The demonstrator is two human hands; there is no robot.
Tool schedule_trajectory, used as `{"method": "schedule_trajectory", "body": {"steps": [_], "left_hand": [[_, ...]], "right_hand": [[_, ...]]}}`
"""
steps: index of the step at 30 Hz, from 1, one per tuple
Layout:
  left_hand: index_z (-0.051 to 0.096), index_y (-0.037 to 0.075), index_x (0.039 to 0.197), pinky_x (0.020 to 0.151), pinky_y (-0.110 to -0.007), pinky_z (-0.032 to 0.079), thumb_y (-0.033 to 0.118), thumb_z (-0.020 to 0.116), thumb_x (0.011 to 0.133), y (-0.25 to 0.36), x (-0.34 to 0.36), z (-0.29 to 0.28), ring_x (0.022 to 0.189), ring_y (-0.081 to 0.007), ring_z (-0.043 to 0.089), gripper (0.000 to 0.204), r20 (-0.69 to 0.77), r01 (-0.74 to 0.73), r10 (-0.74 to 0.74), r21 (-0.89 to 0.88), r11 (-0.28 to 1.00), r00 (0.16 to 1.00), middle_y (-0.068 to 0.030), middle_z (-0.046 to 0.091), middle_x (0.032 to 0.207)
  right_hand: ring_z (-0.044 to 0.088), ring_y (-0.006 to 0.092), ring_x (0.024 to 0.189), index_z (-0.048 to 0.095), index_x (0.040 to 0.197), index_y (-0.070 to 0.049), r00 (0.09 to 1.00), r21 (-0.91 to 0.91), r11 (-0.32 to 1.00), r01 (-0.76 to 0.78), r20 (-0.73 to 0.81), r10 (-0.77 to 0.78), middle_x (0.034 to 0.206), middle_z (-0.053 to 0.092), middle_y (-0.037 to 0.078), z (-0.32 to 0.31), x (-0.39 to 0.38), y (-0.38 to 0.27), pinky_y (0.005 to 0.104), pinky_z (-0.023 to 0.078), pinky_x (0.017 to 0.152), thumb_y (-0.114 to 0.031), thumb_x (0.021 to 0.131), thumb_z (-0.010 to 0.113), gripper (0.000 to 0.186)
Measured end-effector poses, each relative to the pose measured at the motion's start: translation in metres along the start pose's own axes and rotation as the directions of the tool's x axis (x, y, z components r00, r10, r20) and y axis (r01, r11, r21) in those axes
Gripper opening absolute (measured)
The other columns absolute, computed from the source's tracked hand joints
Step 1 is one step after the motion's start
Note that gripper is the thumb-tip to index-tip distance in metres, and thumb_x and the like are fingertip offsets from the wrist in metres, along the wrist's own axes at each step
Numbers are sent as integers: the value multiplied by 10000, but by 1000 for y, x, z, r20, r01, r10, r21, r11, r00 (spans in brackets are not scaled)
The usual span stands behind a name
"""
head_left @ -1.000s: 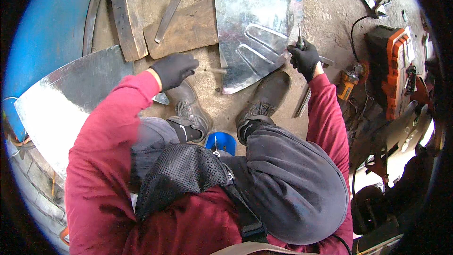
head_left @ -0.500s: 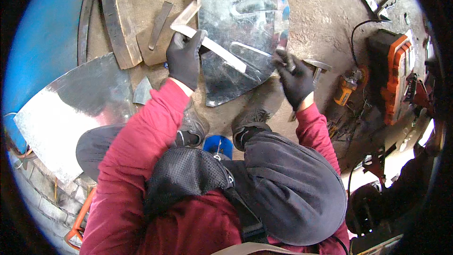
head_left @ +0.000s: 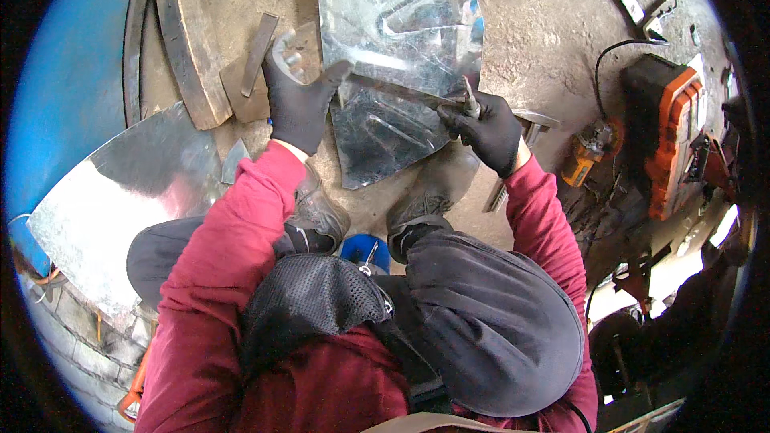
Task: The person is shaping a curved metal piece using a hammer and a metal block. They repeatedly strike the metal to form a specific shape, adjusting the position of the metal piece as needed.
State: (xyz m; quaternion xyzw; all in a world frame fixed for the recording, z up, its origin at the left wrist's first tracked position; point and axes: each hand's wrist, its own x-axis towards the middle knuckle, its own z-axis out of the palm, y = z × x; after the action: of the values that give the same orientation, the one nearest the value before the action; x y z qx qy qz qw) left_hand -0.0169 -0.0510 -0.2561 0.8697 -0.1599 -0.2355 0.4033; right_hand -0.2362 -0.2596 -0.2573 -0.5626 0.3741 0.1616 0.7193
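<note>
A shiny galvanised metal sheet [head_left: 401,8] with pressed loop shapes lies on the concrete floor in front of my feet. Across its lower part lies a long flat metal strip [head_left: 393,88]. My left hand [head_left: 301,104], in a black glove, grips the strip's left end at the sheet's left edge. In its own black glove, my right hand [head_left: 485,132] sits at the strip's right end and holds a thin pointed hand tool [head_left: 469,100] whose tip stands against the sheet's right edge.
A second large metal sheet [head_left: 104,200] leans at the left beside a blue drum [head_left: 64,56]. Wooden planks [head_left: 188,40] lie at the upper left. An orange tool case [head_left: 670,136], a yellow power tool [head_left: 589,152] and cables sit at the right. A file [head_left: 497,192] lies by my right shoe.
My left hand took up the metal strip and laid it across the sheet. My right hand moved left and down to the strip's right end with its tool.
</note>
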Motion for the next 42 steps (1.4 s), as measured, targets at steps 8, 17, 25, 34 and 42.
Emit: {"method": "schedule_trajectory", "body": {"steps": [8,17,25,34,42], "left_hand": [[623,13,1270,851,-250,512,146,805,936,-9,12,20,936,-92,632,403,428,413,-280,-260,873,860,-14,671,1031],[688,33,1124,811,-308,514,158,821,863,-16,43,45,834,-146,598,319,283,-3,-17,70,998,959,-59,663,957],[696,69,1191,1013,-449,475,263,881,800,-14,50,57,1153,-373,604,474,100,-332,317,328,885,943,-174,660,1218],[700,131,1311,1047,-482,446,232,749,911,-40,22,40,1226,-356,561,416,361,-559,429,471,682,828,-114,636,1330],[696,119,1334,1066,-477,445,85,685,921,-40,30,47,1223,-379,556,415,435,-603,439,385,699,786,-139,621,1340]], "right_hand": [[657,141,744,753,1114,9,994,-53,998,18,-110,-24,850,753,66,-14,40,2,334,534,708,-226,977,752,272],[760,365,919,726,1086,-52,857,-359,930,-74,-500,-124,980,764,215,-8,48,-21,420,573,784,-337,946,764,319],[733,343,808,724,1005,-59,759,-402,915,-31,-605,-240,880,729,186,-6,64,-4,421,560,744,-308,907,811,281],[732,313,809,680,998,-46,722,-354,935,2,-647,-247,897,740,163,-12,72,5,397,568,761,-271,904,828,285],[686,139,699,682,1195,-4,709,-301,936,180,-620,-336,899,750,92,-18,80,15,294,557,650,-236,957,793,351]]}}
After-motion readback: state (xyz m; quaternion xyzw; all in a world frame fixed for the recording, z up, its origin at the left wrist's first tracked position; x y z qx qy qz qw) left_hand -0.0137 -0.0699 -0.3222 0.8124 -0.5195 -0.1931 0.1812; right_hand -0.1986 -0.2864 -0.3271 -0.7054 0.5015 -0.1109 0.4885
